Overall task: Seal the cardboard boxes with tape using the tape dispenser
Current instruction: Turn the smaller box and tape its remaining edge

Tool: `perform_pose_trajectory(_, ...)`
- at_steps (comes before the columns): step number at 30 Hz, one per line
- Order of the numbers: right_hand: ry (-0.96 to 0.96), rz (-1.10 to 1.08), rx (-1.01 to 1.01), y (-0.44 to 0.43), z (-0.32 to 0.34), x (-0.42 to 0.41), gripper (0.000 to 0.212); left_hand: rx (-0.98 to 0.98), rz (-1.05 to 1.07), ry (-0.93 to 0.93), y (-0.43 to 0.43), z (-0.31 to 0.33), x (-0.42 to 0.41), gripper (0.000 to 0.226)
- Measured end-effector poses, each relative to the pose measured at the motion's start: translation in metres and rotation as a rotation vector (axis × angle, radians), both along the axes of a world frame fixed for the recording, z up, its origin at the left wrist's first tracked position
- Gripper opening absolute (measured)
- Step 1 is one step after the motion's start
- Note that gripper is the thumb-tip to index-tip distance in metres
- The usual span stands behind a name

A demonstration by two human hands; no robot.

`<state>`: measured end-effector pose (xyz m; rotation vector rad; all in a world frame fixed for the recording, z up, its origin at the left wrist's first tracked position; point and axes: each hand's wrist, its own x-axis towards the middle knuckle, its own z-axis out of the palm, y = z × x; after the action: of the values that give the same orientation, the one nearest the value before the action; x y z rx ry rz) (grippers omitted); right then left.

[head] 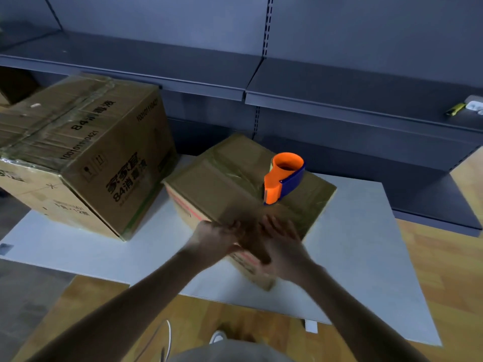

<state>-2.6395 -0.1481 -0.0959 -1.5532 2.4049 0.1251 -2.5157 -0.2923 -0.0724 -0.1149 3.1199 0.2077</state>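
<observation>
Smoothing-down judged in hand: at the near corner of the small cardboard box (235,184) on the bench (366,244), the right hand (283,244) presses flat-fingered, the left hand (217,236) is too blurred to tell its grip, and the tape dispenser (283,176), standing ungripped on the lid at 12 o'clock of them, needs retaking next.

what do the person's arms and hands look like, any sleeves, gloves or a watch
The left forearm and right forearm are bare, with no sleeve in view up to the frame edge. The left hand and right hand wear no gloves. No watch, band or ring shows, though both hands are blurred, so small details cannot be told.
</observation>
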Motion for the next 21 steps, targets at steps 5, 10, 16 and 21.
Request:
perform_pose_trajectory(5, 0.116, -0.130, 0.174, 0.085, 0.014, -0.063, 0.073, 0.039, -0.189, 0.078, 0.019, -0.019, -0.019, 0.040)
perform_pose_trajectory(10, 0.054, -0.195, -0.014, 0.051, 0.005, -0.034, 0.085, -0.134, 0.060, -0.263, -0.039, -0.031, -0.031, 0.091)
perform_pose_trajectory(16, 0.110, -0.144, -0.170, 0.029, -0.021, -0.015, 0.074, -0.147, 0.148, -0.232, -0.040, -0.044, -0.023, 0.091)
perform_pose_trajectory(21, 0.181, 0.140, -0.337, 0.049, -0.038, -0.030, 0.061, -0.121, 0.239, -0.159, -0.012, -0.044, -0.003, 0.088)
